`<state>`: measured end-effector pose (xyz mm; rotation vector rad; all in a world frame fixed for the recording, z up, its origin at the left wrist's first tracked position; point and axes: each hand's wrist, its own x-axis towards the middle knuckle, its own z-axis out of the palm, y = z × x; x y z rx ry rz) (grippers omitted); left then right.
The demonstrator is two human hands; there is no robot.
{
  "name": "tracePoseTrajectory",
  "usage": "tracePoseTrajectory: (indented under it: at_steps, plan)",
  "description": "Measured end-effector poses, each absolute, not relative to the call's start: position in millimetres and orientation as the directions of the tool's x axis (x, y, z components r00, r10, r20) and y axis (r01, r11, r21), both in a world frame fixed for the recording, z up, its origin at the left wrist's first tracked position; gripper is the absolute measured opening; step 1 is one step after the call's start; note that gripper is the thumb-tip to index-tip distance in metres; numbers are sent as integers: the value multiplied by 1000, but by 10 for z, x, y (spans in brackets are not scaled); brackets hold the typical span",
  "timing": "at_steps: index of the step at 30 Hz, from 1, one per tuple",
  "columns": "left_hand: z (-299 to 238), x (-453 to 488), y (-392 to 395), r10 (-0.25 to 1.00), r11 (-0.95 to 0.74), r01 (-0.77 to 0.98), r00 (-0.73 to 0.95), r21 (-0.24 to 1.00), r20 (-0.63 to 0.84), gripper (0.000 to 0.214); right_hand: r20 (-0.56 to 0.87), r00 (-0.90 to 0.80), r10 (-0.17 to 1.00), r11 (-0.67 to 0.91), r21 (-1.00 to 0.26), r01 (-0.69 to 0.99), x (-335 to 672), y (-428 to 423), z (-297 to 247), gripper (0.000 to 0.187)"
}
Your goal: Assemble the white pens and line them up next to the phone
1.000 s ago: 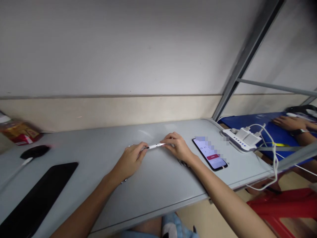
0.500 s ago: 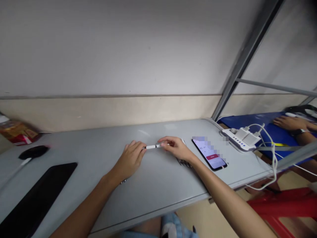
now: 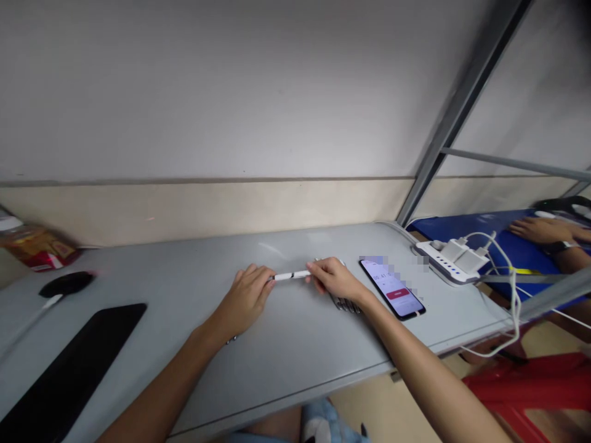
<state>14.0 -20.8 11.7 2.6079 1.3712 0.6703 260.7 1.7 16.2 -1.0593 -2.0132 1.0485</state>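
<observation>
A slim white pen (image 3: pixel 285 276) with a dark band near its middle lies level between my hands, just over the grey desk. My left hand (image 3: pixel 249 295) is closed around its left end. At the other end, my right hand (image 3: pixel 333 275) pinches it between thumb and fingers. Partly hidden beneath my right hand and wrist is a bunch of thin objects with shiny tips (image 3: pixel 345 304), perhaps more pens. A phone (image 3: pixel 392 289) with a lit timer screen lies to the right of my right hand.
A white power strip (image 3: pixel 446 264) with plugs and cables sits at the desk's right end. On the left are a black mat (image 3: pixel 74 369), a black round object (image 3: pixel 67 284) and a bottle (image 3: pixel 39 246). Another person's hand (image 3: pixel 542 230) rests on a blue table (image 3: pixel 480 231).
The fingers of my right hand have closed more firmly on the pen's right end, and that hand has shifted slightly right. My left hand keeps its hold.
</observation>
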Motion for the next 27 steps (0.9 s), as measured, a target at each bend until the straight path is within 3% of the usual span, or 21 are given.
tracePoseTrajectory:
  at_steps: [6, 9, 12, 15, 18, 21, 24, 27]
  plan:
    - [106, 129, -209, 815, -571, 763, 484, 302, 317, 28, 245, -487, 838, 436, -838, 328, 2599, 10, 160, 27]
    - [98, 127, -209, 804, -587, 753, 499, 298, 323, 27, 202, -476, 856, 413, -820, 395, 2596, 7, 171, 45]
    - [86, 122, -202, 797, -597, 747, 509, 293, 325, 27, 278, -470, 838, 466, -812, 351, 2592, -4, 187, 29]
    - [78, 117, -197, 794, -601, 743, 511, 296, 329, 27, 261, -492, 831, 461, -817, 345, 2587, -10, 180, 28]
    - [78, 114, -198, 790, -605, 737, 510, 301, 339, 26, 185, -496, 849, 418, -809, 414, 2578, -7, 161, 50]
    - [81, 106, -196, 797, -595, 743, 497, 306, 344, 28, 261, -487, 834, 479, -780, 403, 2569, -15, 171, 33]
    - [76, 97, -187, 813, -578, 743, 484, 338, 324, 29, 377, -500, 779, 591, -709, 385, 2553, -36, 192, 38]
    - [68, 100, -183, 820, -570, 745, 487, 347, 301, 29, 390, -501, 773, 613, -661, 432, 2520, -53, 190, 22]
